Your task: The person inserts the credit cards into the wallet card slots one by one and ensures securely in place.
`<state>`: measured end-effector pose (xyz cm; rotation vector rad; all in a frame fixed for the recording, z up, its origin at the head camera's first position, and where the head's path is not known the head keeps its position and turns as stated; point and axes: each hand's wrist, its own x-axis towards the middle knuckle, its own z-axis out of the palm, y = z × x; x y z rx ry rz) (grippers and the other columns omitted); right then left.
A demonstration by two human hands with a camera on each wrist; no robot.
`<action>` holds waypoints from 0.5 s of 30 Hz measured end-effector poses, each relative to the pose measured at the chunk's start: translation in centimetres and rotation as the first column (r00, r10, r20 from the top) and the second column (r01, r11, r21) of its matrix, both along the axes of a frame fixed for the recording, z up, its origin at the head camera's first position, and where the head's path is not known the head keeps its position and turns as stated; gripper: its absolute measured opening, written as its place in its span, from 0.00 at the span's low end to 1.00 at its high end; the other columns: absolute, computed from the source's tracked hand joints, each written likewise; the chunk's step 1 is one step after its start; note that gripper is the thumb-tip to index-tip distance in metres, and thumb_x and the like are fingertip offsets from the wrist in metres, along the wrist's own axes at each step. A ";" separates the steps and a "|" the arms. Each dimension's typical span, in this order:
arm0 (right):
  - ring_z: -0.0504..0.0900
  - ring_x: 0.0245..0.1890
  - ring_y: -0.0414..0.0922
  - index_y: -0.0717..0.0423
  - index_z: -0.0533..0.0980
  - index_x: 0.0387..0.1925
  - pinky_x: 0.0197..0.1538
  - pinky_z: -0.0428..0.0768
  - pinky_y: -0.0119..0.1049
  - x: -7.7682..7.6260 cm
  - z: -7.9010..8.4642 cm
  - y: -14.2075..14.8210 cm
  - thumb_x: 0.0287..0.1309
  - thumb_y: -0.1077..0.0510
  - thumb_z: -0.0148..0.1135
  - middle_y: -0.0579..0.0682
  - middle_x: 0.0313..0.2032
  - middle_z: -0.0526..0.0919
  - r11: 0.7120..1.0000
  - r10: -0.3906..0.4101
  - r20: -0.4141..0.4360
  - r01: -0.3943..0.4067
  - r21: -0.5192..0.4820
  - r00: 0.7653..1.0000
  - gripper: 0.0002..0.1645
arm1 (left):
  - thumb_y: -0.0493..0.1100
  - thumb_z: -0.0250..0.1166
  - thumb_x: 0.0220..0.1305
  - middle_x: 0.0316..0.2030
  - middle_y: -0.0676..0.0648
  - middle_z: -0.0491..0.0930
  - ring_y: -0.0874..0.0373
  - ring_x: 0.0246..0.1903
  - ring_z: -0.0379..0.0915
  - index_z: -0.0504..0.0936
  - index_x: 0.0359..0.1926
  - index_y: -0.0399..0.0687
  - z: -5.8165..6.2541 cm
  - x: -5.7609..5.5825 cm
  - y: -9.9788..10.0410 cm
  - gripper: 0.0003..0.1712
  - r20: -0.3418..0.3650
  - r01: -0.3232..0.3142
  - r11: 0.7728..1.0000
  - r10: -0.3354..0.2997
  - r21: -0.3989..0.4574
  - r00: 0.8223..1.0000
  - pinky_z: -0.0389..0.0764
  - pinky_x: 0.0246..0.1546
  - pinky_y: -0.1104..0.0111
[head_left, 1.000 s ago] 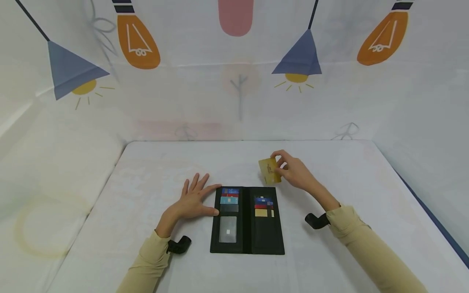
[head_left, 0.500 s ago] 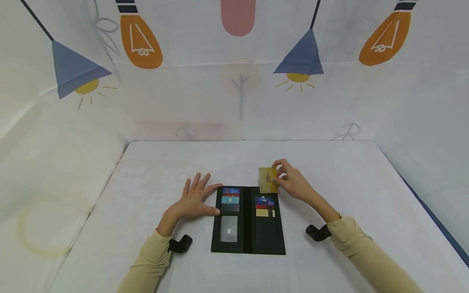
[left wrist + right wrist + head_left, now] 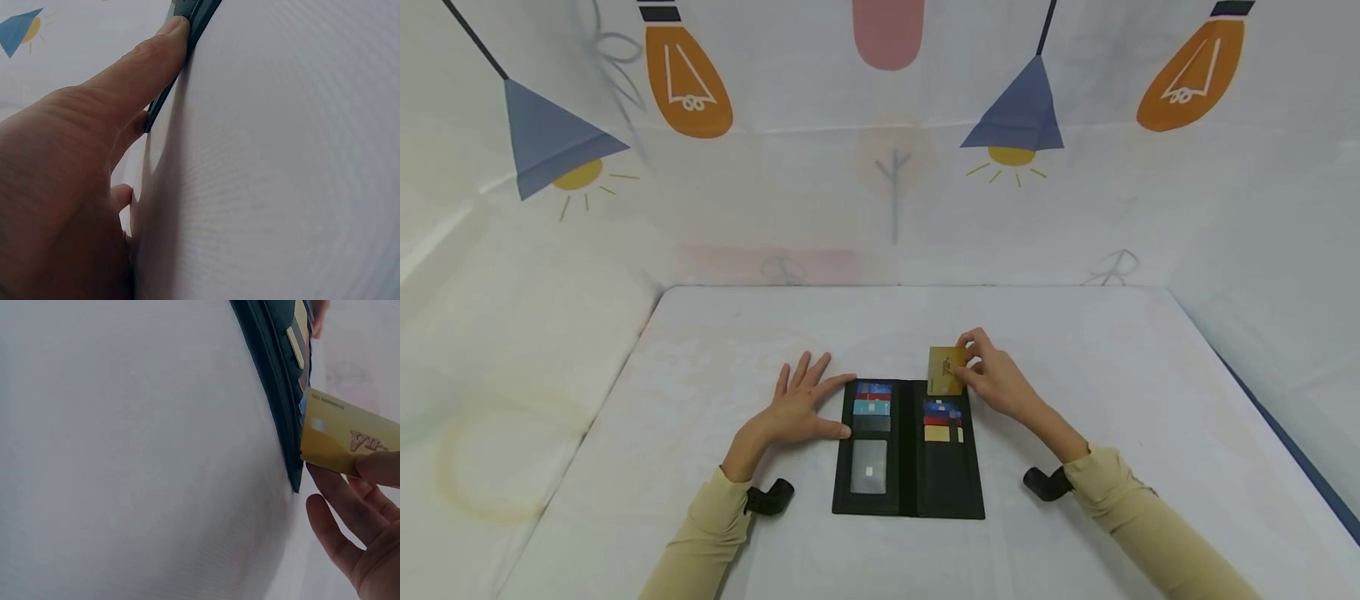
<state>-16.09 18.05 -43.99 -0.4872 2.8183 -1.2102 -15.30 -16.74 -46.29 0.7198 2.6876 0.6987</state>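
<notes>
An opened black wallet (image 3: 947,483) lies on the table, with several cards tucked in its slots on both sides. Between thumb and fingers my right hand (image 3: 1000,379) pinches a gold card (image 3: 943,371) by its right side. The card's lower edge meets the top of the wallet's right half; whether it is inside a slot I cannot tell. In the right wrist view "VIP" shows on the gold card (image 3: 340,431). My left hand (image 3: 793,414) has its fingers spread on the table, thumb and index fingertip touching the wallet's left edge.
The wallet lies on a white-covered table (image 3: 737,325). Behind it hangs a pale cloth wall (image 3: 805,192) printed with lamps and light bulbs. A black device (image 3: 770,497) sits at the left wrist, another black device (image 3: 1047,483) at the right.
Over the last second the gold card has come down and toward me, from above the wallet to its top edge, and straightened from a tilt. My left hand has stayed in place.
</notes>
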 end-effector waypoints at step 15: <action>0.86 0.33 0.47 0.52 0.61 0.47 0.33 0.84 0.38 1.5 0.0 -0.5 0.64 0.66 0.61 0.59 0.39 0.84 0.991 0.078 -0.185 -0.056 0.120 0.980 0.19 | 0.66 0.71 0.53 0.78 0.38 0.39 0.36 0.76 0.21 0.65 0.73 0.61 -0.1 -0.1 0.0 0.49 0.003 -0.003 1.000 0.003 0.006 1.000 0.22 0.69 0.39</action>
